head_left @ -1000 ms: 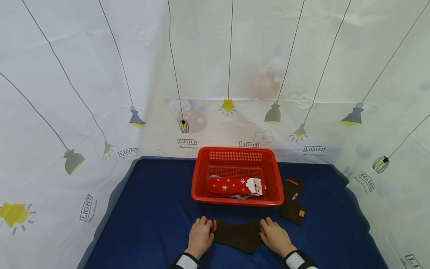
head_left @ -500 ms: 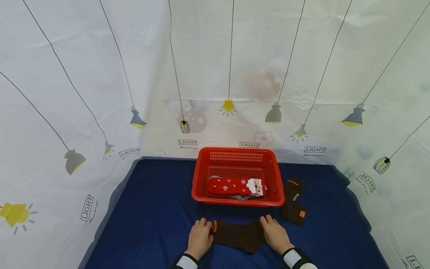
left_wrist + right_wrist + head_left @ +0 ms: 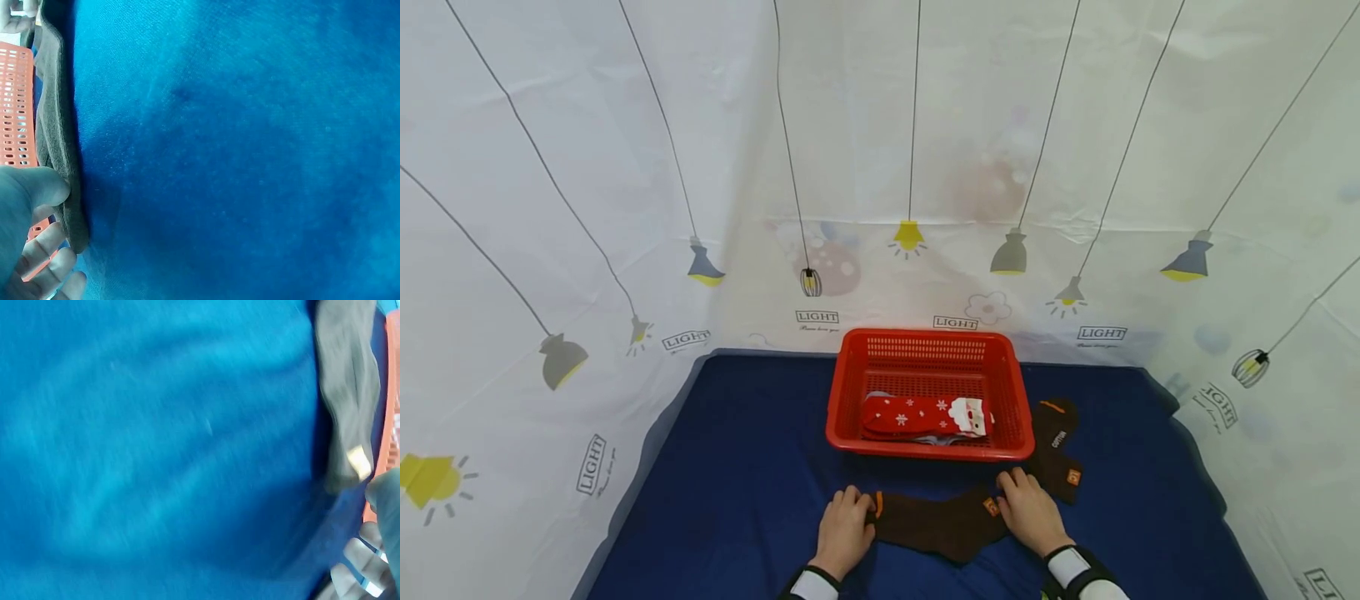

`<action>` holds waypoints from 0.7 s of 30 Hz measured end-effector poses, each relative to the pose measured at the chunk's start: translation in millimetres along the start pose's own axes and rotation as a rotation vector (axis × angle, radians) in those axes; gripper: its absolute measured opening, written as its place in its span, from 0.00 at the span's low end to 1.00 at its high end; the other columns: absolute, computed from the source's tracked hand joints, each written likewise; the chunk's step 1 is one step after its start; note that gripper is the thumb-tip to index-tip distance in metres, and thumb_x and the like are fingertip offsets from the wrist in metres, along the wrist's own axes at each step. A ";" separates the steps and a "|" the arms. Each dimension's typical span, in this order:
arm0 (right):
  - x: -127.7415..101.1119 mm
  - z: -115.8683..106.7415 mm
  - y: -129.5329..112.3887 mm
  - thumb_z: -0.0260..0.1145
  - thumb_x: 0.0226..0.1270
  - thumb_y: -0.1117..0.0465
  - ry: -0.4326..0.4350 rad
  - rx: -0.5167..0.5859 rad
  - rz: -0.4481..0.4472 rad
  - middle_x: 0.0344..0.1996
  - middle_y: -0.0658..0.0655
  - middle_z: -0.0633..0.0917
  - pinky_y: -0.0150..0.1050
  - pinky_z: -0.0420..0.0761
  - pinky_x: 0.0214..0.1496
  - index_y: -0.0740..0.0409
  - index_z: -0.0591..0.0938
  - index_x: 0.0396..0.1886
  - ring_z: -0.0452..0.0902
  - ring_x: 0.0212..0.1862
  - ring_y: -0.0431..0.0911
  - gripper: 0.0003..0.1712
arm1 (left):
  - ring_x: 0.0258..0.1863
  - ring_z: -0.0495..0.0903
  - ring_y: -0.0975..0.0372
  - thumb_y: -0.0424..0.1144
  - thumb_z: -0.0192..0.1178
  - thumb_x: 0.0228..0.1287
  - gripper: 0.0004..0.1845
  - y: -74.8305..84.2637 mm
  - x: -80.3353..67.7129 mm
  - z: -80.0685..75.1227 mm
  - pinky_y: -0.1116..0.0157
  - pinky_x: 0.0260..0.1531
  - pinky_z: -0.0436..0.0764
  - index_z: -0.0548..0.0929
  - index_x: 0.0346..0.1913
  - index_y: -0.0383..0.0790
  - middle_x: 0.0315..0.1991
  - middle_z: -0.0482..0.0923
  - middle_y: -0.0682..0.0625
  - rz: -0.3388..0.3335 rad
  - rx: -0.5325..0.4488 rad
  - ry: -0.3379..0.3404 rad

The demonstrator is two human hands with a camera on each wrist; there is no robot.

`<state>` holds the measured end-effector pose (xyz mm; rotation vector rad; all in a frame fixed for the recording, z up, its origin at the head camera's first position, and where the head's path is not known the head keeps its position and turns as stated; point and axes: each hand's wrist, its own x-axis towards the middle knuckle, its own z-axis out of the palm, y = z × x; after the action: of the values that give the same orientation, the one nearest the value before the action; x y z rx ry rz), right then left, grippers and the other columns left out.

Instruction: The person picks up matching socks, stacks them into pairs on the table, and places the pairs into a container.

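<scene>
A dark brown sock (image 3: pixel 928 523) lies flat on the blue cloth, with an orange stripe at its left end and an orange badge near its right end. My left hand (image 3: pixel 844 527) pinches the striped end; in the left wrist view the thumb (image 3: pixel 50 186) lies on the sock with the fingers beyond its tip. My right hand (image 3: pixel 1032 512) is just off the badge end, fingers loosely bent and holding nothing. The right wrist view shows the thumb close beside the sock end (image 3: pixel 350 425). A matching brown sock (image 3: pixel 1051 446) lies behind my right hand.
A red plastic basket (image 3: pixel 930 452) stands behind the sock, holding red snowflake-patterned socks (image 3: pixel 917 417) with something grey under them. Blue cloth (image 3: pixel 737 483) covers the table. A white sheet (image 3: pixel 880 167) printed with lamps closes off the back and sides.
My right hand has let go of the sock's right end and moved slightly right, uncovering the orange badge. The left hand stays at the striped end.
</scene>
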<state>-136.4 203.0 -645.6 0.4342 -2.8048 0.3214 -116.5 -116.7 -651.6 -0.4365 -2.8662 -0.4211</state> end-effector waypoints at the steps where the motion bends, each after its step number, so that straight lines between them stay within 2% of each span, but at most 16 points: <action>1: 1.4 -0.6 4.0 0.72 0.43 0.63 0.025 -0.007 -0.002 0.29 0.56 0.74 0.42 0.69 0.21 0.54 0.75 0.30 0.71 0.27 0.51 0.15 | 0.28 0.68 0.59 0.37 0.70 0.35 0.13 -0.2 0.0 -0.3 0.61 0.30 0.70 0.79 0.28 0.48 0.28 0.68 0.53 0.003 -0.001 0.004; 5: 7.1 -3.6 19.8 0.73 0.41 0.62 0.088 -0.051 0.022 0.32 0.61 0.74 0.46 0.71 0.20 0.58 0.77 0.31 0.71 0.29 0.55 0.16 | 0.28 0.69 0.59 0.38 0.70 0.35 0.13 -0.9 -0.8 -0.7 0.62 0.29 0.70 0.79 0.28 0.48 0.28 0.68 0.53 0.010 0.000 0.011; 9: 11.7 -8.2 31.5 0.73 0.41 0.62 0.089 -0.062 0.079 0.36 0.63 0.74 0.50 0.73 0.22 0.63 0.77 0.35 0.71 0.34 0.58 0.20 | 0.29 0.69 0.59 0.39 0.70 0.36 0.13 -1.4 -1.2 -1.8 0.62 0.30 0.70 0.78 0.29 0.49 0.28 0.67 0.53 0.008 -0.012 0.011; 15: 16.2 -14.6 39.6 0.71 0.45 0.61 -0.004 -0.044 0.142 0.46 0.64 0.73 0.57 0.75 0.32 0.64 0.78 0.42 0.70 0.46 0.63 0.23 | 0.29 0.69 0.59 0.39 0.71 0.35 0.14 -3.0 -1.1 -3.1 0.61 0.30 0.70 0.78 0.29 0.48 0.28 0.68 0.53 0.006 -0.022 0.037; 21: 17.9 -15.9 47.5 0.70 0.48 0.59 -0.118 -0.036 0.198 0.51 0.67 0.70 0.58 0.75 0.31 0.64 0.74 0.51 0.69 0.48 0.66 0.29 | 0.29 0.68 0.60 0.39 0.71 0.38 0.13 -3.2 0.9 -6.2 0.62 0.30 0.70 0.78 0.29 0.49 0.28 0.67 0.54 -0.018 -0.040 -0.014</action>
<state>-164.3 246.6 -633.4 0.1719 -2.9702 0.2948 -117.3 -121.3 -646.3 -0.4227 -2.8819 -0.4807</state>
